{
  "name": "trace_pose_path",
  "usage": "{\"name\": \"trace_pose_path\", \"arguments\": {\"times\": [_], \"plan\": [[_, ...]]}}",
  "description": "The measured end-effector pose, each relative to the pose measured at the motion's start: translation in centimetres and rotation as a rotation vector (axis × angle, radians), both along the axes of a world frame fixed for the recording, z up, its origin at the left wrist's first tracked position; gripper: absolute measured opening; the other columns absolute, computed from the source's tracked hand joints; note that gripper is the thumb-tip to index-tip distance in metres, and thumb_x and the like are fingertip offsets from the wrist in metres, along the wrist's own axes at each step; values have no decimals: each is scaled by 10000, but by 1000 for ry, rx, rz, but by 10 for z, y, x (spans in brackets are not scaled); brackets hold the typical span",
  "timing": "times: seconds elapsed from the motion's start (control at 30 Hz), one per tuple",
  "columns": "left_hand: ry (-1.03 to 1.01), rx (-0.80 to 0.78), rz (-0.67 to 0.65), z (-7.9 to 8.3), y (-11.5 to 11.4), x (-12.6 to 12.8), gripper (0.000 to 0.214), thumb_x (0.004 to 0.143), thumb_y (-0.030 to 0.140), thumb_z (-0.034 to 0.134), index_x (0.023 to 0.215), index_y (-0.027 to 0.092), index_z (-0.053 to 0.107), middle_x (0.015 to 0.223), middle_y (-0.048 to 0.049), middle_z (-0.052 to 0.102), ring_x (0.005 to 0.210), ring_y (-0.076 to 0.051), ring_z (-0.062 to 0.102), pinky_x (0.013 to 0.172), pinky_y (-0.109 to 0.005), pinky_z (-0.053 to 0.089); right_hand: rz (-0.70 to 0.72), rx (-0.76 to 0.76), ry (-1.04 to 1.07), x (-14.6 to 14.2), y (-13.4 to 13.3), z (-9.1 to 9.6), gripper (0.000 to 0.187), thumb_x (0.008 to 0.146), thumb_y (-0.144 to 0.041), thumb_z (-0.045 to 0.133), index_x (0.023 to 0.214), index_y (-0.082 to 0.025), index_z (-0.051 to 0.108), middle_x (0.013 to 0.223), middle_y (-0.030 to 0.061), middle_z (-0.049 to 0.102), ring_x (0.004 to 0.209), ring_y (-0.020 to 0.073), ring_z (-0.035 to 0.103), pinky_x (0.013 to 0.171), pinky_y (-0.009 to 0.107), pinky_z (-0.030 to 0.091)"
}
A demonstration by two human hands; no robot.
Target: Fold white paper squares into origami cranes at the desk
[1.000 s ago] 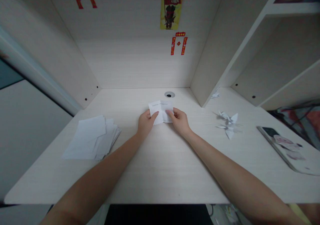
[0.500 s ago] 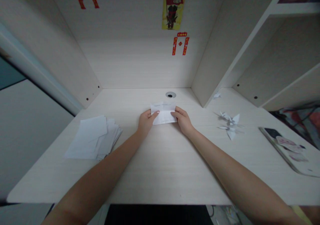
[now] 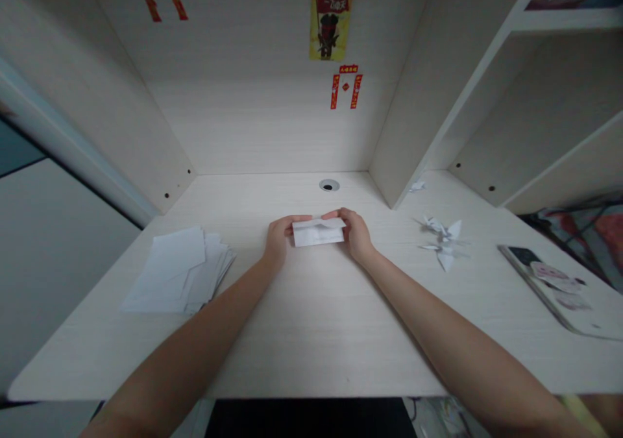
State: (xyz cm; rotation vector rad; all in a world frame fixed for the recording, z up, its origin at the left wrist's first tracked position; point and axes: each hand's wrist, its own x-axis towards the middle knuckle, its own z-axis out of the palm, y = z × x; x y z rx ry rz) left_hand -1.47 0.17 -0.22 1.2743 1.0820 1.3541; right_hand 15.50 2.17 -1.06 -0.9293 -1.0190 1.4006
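Observation:
A small white sheet of paper (image 3: 318, 233) is held near the back middle of the desk, its far edge bent over toward me. My left hand (image 3: 282, 235) grips its left end, fingers along the top edge. On the opposite end, my right hand (image 3: 354, 231) has its fingers bent over the far edge. Both hands are closed on the paper, and the thumbs are mostly hidden behind it. Off to the right lie several folded paper cranes (image 3: 444, 233).
A stack of white paper (image 3: 178, 266) lies on the left of the desk (image 3: 292, 334). At the right is a phone (image 3: 555, 289) with a decorated case. A round cable hole (image 3: 329, 185) is behind my hands. An upright divider (image 3: 409, 100) stands at the back right.
The paper's far edge, which stood up flat before, is now folded down toward me. My fingers have shifted from pinching the sides to lying along the top edge.

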Motion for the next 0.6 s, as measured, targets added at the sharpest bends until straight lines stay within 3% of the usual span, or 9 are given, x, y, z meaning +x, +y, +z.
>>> {"name": "trace_pose_path", "arguments": {"times": [0.13, 0.27, 0.4, 0.6], "plan": [[118, -17, 67, 3, 0, 5, 402, 788, 465, 528, 834, 125, 737, 797, -73, 722, 755, -194, 632, 709, -293, 477, -42, 69, -135, 1, -1, 1, 495, 732, -623, 546, 698, -158, 712, 539, 27, 595, 484, 132, 481, 478, 263, 332], [107, -16, 72, 3, 1, 9, 310, 688, 366, 688, 905, 147, 716, 842, -59, 719, 731, -168, 623, 677, -274, 473, -30, 171, -256, 3, 3, -4, 380, 630, -537, 708, 768, -183, 703, 623, 8, 633, 543, 135, 528, 515, 258, 373], [76, -3, 70, -1, 2, 9, 371, 663, 329, 718, 990, 159, 685, 892, -65, 711, 727, -158, 624, 660, -266, 475, -60, 215, -357, 4, 5, -9, 415, 608, -494, 739, 912, -213, 708, 688, 12, 677, 599, 163, 583, 556, 277, 430], [341, 91, 145, -7, 4, 6, 337, 700, 406, 686, 963, 196, 714, 668, -1, 662, 515, -105, 486, 495, -232, 360, 2, 271, -360, 0, -2, -1, 249, 652, -425, 726, 753, -197, 732, 791, 51, 723, 738, 195, 637, 707, 307, 466]]}}
